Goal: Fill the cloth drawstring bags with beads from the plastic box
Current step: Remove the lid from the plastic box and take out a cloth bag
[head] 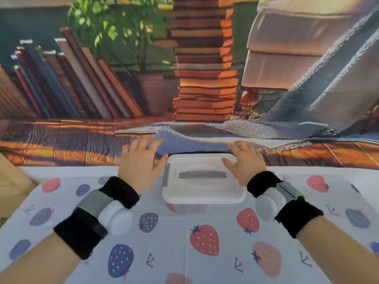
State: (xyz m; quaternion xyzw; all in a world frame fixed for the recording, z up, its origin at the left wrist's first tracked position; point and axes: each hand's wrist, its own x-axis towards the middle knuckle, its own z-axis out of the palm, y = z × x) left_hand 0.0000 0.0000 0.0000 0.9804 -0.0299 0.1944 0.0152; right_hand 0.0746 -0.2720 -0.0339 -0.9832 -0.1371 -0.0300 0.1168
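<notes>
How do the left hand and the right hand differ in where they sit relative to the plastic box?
The left hand is beside the plastic box, off its left edge, fingers spread; the right hand reaches over the lid's right rear corner, thumb above the lid. Whether either touches the box is unclear. Both are open, hold nothing, and wear black wristbands.

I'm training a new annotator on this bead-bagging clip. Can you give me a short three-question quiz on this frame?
1. True or false: the lid of the clear plastic box with the grey handle is off.
2. Where is the left hand? A) beside the box's left edge, fingers spread B) gripping the grey handle C) resting flat on the strawberry-print tablecloth
3. Fill in: the right hand is over the box's far ____ corner.

Key: 1 false, the lid is on. 2 A. 3 right. No cloth drawstring bags show in this view.
</notes>
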